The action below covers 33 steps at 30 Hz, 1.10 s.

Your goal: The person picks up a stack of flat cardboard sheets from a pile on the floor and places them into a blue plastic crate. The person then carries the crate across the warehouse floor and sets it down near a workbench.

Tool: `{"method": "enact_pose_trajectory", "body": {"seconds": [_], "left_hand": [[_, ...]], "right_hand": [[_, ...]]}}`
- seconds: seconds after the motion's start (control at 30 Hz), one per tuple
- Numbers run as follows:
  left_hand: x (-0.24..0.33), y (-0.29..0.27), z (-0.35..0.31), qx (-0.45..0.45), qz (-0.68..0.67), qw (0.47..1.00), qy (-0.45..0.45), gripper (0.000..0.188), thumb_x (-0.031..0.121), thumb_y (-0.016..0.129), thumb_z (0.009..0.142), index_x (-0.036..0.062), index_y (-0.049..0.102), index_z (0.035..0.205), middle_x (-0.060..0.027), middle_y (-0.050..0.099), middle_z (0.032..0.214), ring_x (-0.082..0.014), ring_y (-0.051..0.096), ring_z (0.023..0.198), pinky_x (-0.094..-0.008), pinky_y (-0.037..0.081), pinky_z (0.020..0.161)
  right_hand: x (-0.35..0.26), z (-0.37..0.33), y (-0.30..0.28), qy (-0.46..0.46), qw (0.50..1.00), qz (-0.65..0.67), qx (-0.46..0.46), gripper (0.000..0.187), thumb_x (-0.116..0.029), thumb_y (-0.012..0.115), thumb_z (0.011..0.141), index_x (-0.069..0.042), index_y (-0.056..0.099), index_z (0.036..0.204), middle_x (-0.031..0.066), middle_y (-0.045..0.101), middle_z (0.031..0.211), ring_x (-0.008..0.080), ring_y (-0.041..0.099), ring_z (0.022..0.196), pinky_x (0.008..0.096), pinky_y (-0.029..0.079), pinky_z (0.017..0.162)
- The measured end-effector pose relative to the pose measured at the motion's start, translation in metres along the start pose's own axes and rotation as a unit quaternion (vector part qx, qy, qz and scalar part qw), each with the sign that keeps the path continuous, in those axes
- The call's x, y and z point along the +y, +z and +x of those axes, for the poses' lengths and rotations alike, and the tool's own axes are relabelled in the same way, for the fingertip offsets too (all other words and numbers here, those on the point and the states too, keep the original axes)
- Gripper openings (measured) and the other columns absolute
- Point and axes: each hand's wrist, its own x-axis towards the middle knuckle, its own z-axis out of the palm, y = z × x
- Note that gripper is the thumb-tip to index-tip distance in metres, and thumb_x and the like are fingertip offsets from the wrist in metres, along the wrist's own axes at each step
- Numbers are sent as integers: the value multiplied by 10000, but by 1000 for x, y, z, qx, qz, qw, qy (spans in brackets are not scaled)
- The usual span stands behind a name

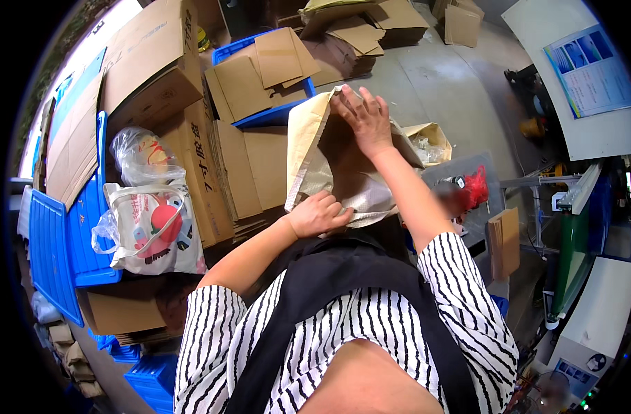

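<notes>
A large sack, tan outside with a whitish woven lining, gapes in front of my body. My left hand is closed on its near rim, the thumb lying along the edge. At the far side of the mouth is my right hand, back upward, its fingers spread and the leftmost ones touching the rim's corner. The sack's inside is in shadow, and I cannot make out its contents. Just right of it stands a smaller open tan bag with clear plastic inside.
Flattened cardboard fills a blue crate beyond the sack. Large cartons and a printed cloth bag on blue plastic lids stand at left. To the right are a grey bin with red plastic and a white table.
</notes>
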Motion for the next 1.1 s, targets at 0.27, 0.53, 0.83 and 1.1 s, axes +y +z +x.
{"method": "enact_pose_trajectory", "body": {"seconds": [0.27,0.53,0.83,1.1], "left_hand": [[14,-17,-53,8,9,1000,-23,350,152,589,742,116,541,1087,-7,448,696,-205,550,731,-324,492,787],[14,-23,-135,-147,26,983,-109,320,156,534,799,161,479,1114,16,499,791,-154,544,773,-289,481,723],[14,-41,-177,-189,-94,956,-204,468,182,679,669,114,532,1108,-73,499,851,-262,537,915,-444,326,1087],[29,-9,-126,-46,-61,868,-490,512,232,728,734,78,562,1193,-119,524,1187,-309,491,1120,-397,430,933]], "right_hand": [[27,2,12,-39,967,183,-170,626,55,493,752,-326,549,1246,-87,566,1271,199,558,901,337,446,803],[59,-27,52,9,866,316,-388,444,89,462,676,-201,696,916,19,658,914,221,531,1041,479,207,1082],[68,-59,58,199,673,506,-501,253,119,410,656,-39,589,738,-4,505,670,99,457,716,259,388,623],[54,-78,61,239,701,472,-477,273,37,422,674,-57,644,800,34,551,662,147,485,645,314,400,568]]}}
